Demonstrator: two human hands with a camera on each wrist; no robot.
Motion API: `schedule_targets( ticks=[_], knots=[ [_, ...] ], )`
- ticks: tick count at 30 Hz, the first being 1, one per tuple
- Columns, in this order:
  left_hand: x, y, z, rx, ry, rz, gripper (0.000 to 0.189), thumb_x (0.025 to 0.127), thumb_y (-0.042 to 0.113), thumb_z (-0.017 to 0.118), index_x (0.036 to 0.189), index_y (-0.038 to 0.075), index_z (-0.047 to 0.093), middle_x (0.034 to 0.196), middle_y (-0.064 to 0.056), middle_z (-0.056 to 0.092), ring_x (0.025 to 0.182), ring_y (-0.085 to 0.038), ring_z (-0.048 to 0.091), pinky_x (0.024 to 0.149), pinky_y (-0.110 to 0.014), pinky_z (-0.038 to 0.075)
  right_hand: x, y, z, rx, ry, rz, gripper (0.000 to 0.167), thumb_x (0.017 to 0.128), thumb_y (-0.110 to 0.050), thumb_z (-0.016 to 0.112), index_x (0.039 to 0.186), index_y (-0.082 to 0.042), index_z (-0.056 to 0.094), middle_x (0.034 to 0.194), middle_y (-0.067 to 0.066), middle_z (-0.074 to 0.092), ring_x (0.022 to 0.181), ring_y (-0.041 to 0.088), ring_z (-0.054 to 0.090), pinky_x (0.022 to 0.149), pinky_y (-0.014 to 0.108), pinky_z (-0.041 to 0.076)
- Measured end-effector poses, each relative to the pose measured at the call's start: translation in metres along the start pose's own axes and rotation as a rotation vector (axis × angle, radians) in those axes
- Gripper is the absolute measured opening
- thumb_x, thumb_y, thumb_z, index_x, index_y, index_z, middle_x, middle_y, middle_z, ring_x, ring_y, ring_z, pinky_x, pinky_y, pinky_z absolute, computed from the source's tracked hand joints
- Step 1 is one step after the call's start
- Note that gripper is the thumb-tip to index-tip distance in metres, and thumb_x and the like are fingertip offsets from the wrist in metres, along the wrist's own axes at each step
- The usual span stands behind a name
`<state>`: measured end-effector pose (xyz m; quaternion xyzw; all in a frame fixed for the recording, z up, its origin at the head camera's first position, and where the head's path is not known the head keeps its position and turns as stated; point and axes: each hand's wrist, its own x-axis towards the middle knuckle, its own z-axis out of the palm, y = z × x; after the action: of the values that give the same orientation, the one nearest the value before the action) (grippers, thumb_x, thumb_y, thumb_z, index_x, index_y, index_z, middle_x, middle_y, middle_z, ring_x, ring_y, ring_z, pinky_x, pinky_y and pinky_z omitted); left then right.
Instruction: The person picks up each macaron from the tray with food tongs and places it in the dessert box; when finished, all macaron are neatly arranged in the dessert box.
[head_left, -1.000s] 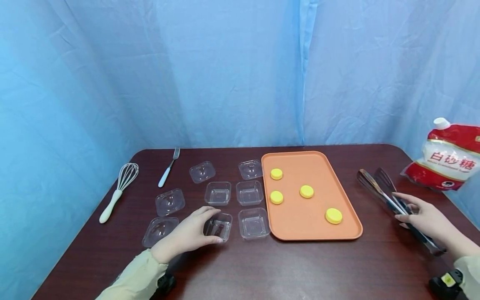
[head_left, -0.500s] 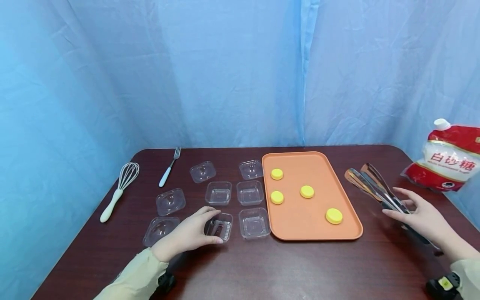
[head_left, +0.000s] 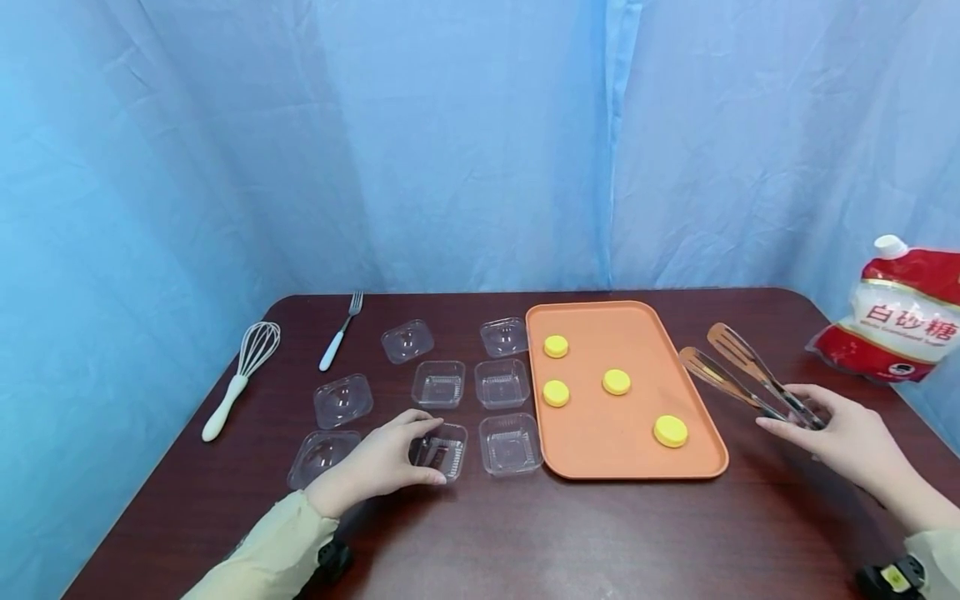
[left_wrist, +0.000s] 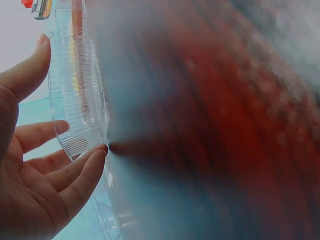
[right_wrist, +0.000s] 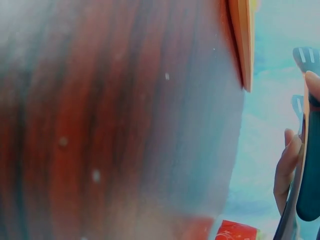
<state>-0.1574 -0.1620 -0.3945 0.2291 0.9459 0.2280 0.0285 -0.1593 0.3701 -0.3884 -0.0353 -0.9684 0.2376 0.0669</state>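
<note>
In the head view my right hand (head_left: 855,433) grips a pair of metal tongs (head_left: 742,358), their slotted ends spread apart and pointing at the tray. The dark handle of the tongs (right_wrist: 310,165) shows at the right edge of the right wrist view. My left hand (head_left: 386,462) holds a small clear plastic box (head_left: 442,454) at its left side, thumb at the near edge. Seen from the left wrist, fingers (left_wrist: 75,180) touch the ribbed wall of that box (left_wrist: 80,100). Several yellow round pieces (head_left: 670,432) lie on the orange tray (head_left: 615,462).
More clear boxes (head_left: 510,444) stand beside the held one, with clear lids (head_left: 342,402) around them. A whisk (head_left: 236,387) and a fork (head_left: 339,337) lie at the left. At the far right stands a red-and-white sugar bag (head_left: 896,321).
My right hand has raised the tongs from the table and swung their ends left, toward the tray. Their two arms have spread apart. My left hand stays at the box.
</note>
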Motion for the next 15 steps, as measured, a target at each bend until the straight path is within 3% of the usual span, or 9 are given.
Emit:
schedule_targets(
  ticks=[4,15],
  knots=[
    [0.0004,0.0007,-0.0007,-0.002,-0.003,-0.004,0.074,0.069,0.038,0.083,0.129,0.002,0.058,0.121,-0.008,0.056,0.099,-0.019,0.060,0.083,-0.039,0.051,-0.0034,-0.0048,-0.0012,-0.010,0.037,-0.048,0.063,0.077,-0.044,0.076,0.114,0.003,0.056,0.076,0.007,0.063,0.066,0.016,0.050,0.051,0.026,0.045],
    [0.0018,-0.0020,-0.0004,-0.007,-0.018,0.005,0.074,0.069,0.038,0.083,0.129,0.002,0.058,0.122,-0.008,0.056,0.099,-0.017,0.057,0.084,-0.036,0.050,-0.0082,-0.0089,-0.0064,-0.056,0.037,-0.195,0.050,0.069,-0.036,0.084,0.098,-0.004,0.061,0.071,0.000,0.061,0.057,0.001,0.043,0.048,0.020,0.041]
  ],
)
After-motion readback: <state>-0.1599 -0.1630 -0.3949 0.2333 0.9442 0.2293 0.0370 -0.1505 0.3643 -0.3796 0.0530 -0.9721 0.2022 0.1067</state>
